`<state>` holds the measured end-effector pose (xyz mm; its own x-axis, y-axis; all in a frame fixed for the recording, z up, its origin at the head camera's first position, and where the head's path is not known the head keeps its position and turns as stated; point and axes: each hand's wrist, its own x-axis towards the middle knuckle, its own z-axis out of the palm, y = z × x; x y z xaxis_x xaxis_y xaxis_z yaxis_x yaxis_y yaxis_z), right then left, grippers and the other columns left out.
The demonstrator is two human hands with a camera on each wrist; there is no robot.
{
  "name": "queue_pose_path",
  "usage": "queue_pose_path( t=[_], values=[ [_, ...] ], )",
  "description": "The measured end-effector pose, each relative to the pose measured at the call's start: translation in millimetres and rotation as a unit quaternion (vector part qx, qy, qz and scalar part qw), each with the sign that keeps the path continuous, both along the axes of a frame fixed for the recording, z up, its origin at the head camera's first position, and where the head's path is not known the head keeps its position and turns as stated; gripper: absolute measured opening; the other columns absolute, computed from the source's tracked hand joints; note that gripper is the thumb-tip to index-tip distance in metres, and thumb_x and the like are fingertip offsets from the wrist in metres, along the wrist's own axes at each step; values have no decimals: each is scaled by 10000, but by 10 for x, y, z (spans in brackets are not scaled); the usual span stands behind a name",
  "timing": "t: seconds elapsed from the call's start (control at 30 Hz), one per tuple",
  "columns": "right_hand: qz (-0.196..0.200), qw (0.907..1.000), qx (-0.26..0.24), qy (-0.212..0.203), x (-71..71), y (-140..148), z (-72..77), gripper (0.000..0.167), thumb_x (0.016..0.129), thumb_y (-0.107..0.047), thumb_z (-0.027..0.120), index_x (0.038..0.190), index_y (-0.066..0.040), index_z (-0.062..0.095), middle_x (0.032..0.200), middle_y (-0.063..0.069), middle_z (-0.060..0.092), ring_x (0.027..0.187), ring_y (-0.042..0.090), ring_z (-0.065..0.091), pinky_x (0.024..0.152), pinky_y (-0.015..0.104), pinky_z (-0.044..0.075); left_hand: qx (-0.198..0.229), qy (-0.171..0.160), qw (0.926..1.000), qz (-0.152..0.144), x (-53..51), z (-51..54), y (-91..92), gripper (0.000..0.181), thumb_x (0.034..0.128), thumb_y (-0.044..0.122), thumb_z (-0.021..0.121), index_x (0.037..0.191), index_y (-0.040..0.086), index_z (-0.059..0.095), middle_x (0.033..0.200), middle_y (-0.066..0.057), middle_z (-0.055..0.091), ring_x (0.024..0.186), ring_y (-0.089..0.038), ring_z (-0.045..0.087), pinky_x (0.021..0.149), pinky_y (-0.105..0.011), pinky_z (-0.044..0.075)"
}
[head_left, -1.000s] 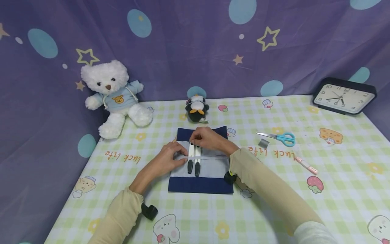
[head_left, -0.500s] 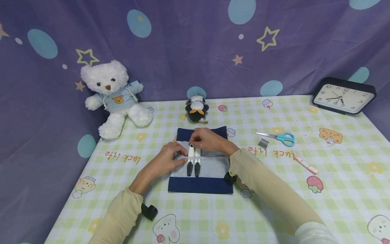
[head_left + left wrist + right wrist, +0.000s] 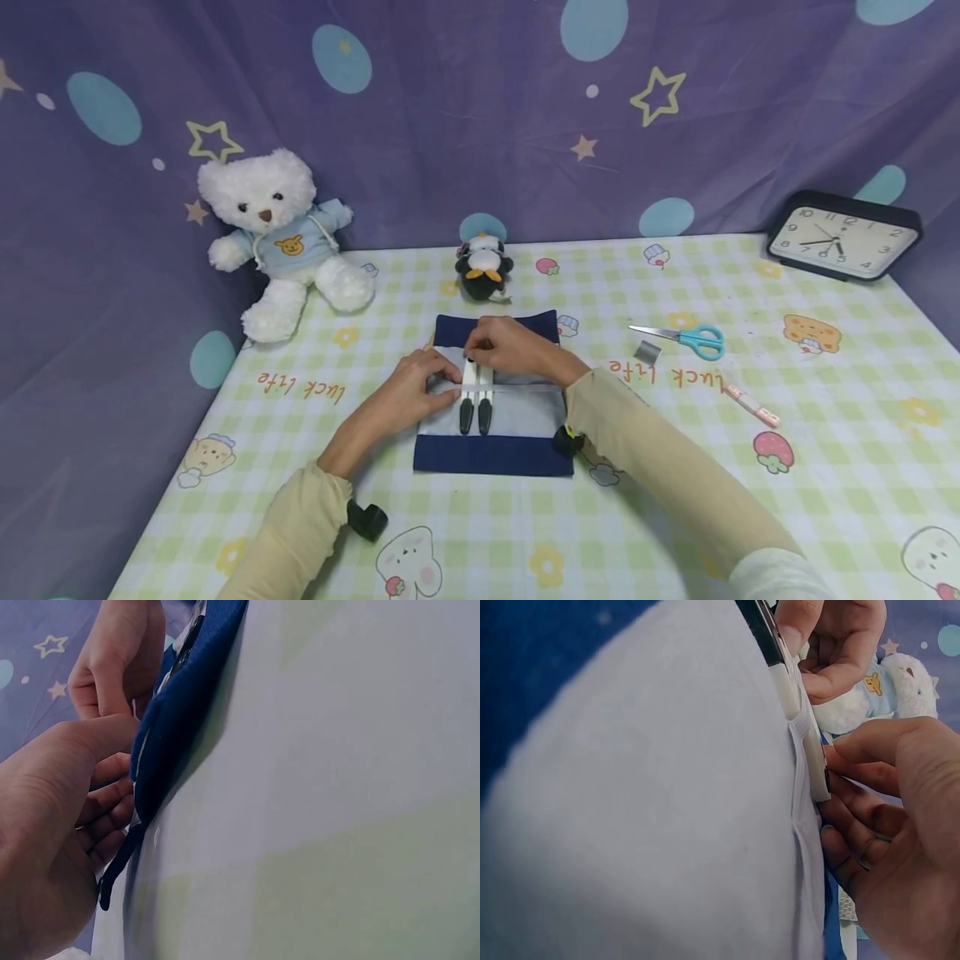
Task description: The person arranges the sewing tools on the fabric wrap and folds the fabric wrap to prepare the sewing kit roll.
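Note:
Two white pens with black ends, the left pen and the right pen, lie side by side under a pale elastic band across an opened case with a grey lining and navy flaps. My left hand pinches the band beside the left pen, thumb below and index finger above. At the pens' far ends, my right hand pinches the left pen's end with thumb and index finger. In the right wrist view, the right hand has its fingertips at a pen's white end.
A white teddy bear sits at the back left, with a small penguin toy behind the case. To the right lie blue-handled scissors, a small grey piece and a pink-and-white strip. A black clock stands at the back right.
The left pen has slid slightly toward the near flap, and its black end now lies level with the other pen's. My right hand has shifted slightly nearer with it; my left hand has stayed put.

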<state>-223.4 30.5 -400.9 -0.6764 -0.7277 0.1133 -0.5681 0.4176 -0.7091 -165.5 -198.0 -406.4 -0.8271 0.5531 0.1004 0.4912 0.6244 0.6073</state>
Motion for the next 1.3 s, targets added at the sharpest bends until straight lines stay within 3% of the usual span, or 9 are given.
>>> queue_pose_path(
  t=[0.17,0.37,0.57,0.97,1.3],
  values=[
    [-37,9999,109,-14,14,-2,28,204,1052,-86,604,1157,-4,759,1111,92,682,948,172,620,772,276,529,-81,116,9999,-26,9,16,6,109,916,102,774,1023,96,753,1008,14,667,990,-220,591,1001,-508,411],
    [-170,9997,-4,-156,38,59,45,210,1064,-106,586,1159,-20,752,1101,73,682,917,155,634,775,298,533,-123,170,9998,-17,27,13,-26,117,917,119,786,1028,107,752,1022,18,665,1064,-265,612,1123,-539,324],
    [-314,9992,-195,-182,69,197,71,209,1068,-114,585,1154,-26,754,1026,40,668,810,145,601,721,331,511,-228,318,9991,135,50,6,-97,115,921,153,780,1032,131,763,1058,5,665,1083,-297,583,983,-513,412],
    [-795,9943,-701,130,148,584,113,190,1042,-87,619,1144,4,751,1047,115,707,827,166,611,745,369,520,-63,210,9990,399,93,25,-239,118,928,149,779,1046,155,775,1088,12,670,1096,-276,561,986,-541,403],
    [-1547,9840,-837,279,333,1073,161,174,1041,-73,624,1139,-10,754,1065,112,717,856,189,628,770,397,522,-88,204,9979,602,115,29,-350,136,911,148,800,1045,144,773,1106,-5,668,1111,-270,552,984,-525,407]
  ],
)
